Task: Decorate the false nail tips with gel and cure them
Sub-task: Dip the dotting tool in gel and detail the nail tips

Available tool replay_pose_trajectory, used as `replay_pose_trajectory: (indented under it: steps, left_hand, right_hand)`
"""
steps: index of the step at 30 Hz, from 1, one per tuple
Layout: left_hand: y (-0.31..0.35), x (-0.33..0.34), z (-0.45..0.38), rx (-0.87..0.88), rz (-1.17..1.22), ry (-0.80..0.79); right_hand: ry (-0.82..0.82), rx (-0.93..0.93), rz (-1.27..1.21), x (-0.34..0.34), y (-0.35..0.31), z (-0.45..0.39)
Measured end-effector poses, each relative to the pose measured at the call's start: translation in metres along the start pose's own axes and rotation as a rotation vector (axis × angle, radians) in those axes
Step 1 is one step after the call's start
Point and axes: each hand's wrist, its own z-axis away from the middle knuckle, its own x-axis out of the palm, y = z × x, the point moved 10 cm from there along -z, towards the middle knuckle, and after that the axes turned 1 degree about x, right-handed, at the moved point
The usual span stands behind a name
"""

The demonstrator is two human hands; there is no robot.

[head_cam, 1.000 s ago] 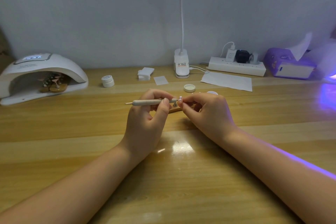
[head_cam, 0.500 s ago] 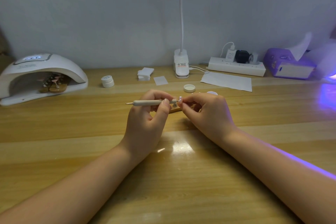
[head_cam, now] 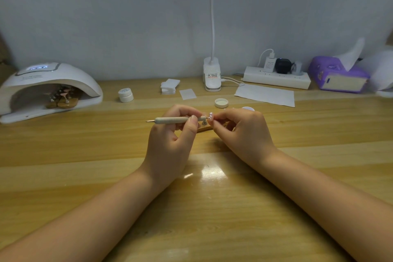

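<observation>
My left hand [head_cam: 170, 144] pinches a beige dotting pen [head_cam: 172, 120] held level, its right tip at a small pale nail tip [head_cam: 211, 115]. My right hand [head_cam: 244, 134] pinches that nail tip, which stands on a metal post over a wooden stand [head_cam: 204, 128] mostly hidden behind my fingers. An open gel pot [head_cam: 247, 108] peeks out behind my right hand, with its lid [head_cam: 221, 103] lying beside it. The white curing lamp [head_cam: 49, 89] stands at the far left, with several nail stands [head_cam: 63, 99] inside it.
A closed white jar [head_cam: 126, 95], a stack of wipes [head_cam: 169, 86] and a single wipe [head_cam: 187, 94] lie at the back. A clip lamp base [head_cam: 211, 77], a paper sheet [head_cam: 265, 95], a power strip [head_cam: 276, 80] and a purple tissue box [head_cam: 338, 76] line the wall.
</observation>
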Motion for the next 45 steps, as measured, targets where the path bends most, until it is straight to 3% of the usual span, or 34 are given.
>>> replay_pose_trajectory:
  steps: [45]
  left_hand:
    - [0.0012,-0.0007,0.0006,0.009,0.007,0.004]
  right_hand:
    - [0.014,0.005,0.010,-0.0003,0.0009,-0.0006]
